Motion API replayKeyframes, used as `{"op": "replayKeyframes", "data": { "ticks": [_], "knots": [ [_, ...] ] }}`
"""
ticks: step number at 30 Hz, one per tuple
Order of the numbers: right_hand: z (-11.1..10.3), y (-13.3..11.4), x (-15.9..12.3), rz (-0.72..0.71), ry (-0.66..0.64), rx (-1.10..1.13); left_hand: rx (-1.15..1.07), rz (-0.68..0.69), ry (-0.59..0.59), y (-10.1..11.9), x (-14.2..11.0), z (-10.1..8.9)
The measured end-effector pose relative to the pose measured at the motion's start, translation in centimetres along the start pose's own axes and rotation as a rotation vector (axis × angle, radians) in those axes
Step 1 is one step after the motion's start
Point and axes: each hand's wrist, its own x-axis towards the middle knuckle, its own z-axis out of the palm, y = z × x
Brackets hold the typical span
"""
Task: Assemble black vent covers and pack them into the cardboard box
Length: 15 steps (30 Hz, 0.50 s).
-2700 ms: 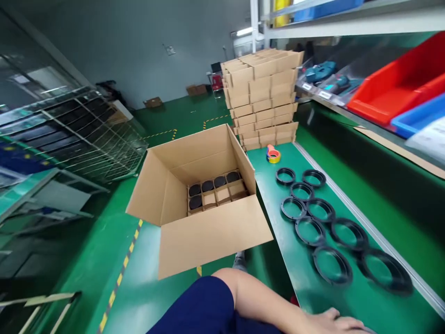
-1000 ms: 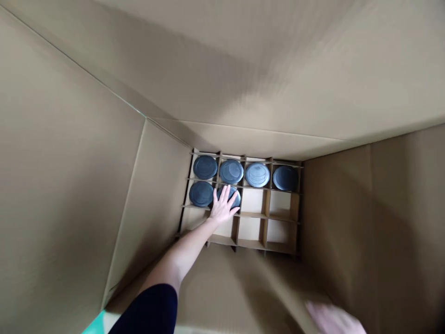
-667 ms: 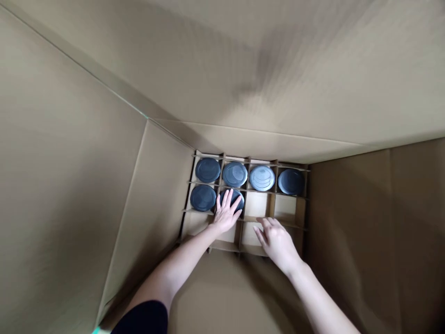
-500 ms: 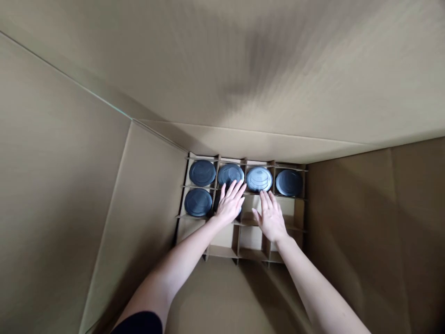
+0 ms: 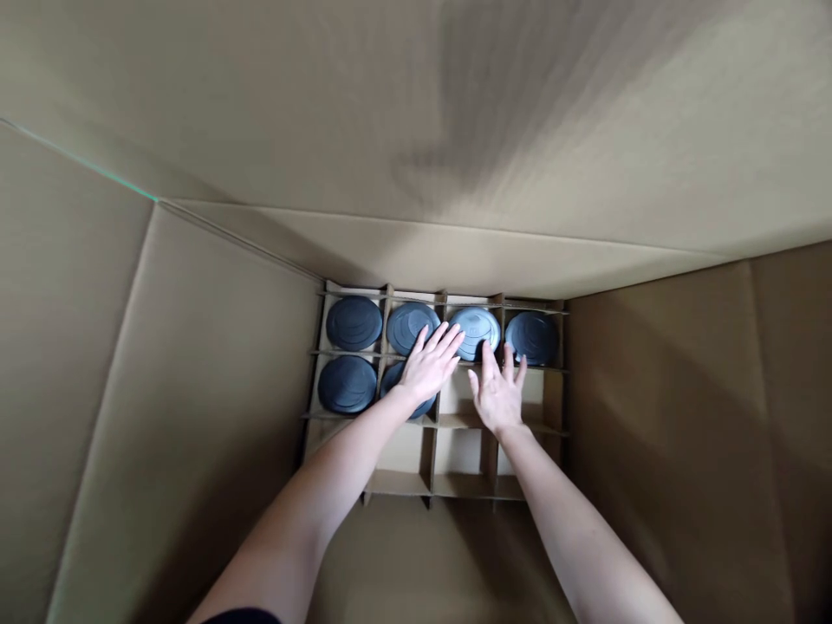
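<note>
I look down into a deep cardboard box point(image 5: 195, 364) with a cardboard divider grid point(image 5: 455, 421) at its bottom. Several dark round parts sit in the grid's far cells, such as one at the far left point(image 5: 354, 322) and one at the far right point(image 5: 531, 336). My left hand point(image 5: 431, 364) lies flat with fingers spread over the round part point(image 5: 398, 381) in the second row. My right hand point(image 5: 497, 392) is flat and open over the divider next to it, fingertips near the far row. Neither hand holds anything.
The box's tall walls close in on all sides, with the far wall point(image 5: 416, 113) filling the upper view. The near cells of the grid point(image 5: 458, 451) hold nothing. Both forearms reach down from the near edge.
My view went from the workbench to inside the box. My right hand came down into the box beside the left, and both hands slid a little toward the far row.
</note>
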Motion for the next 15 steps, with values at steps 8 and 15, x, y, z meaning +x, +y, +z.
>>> {"op": "replayKeyframes", "data": {
  "ticks": [8, 15],
  "knots": [
    [0.6, -1.7, 0.2, -0.183, -0.013, 0.097, 0.046, -0.015, -0.011, 0.6, 0.0, -0.3],
    [-0.6, 0.9, 2.7, -0.017, 0.018, 0.044, 0.047, -0.032, -0.018, 0.6, 0.0, -0.1]
  ]
}}
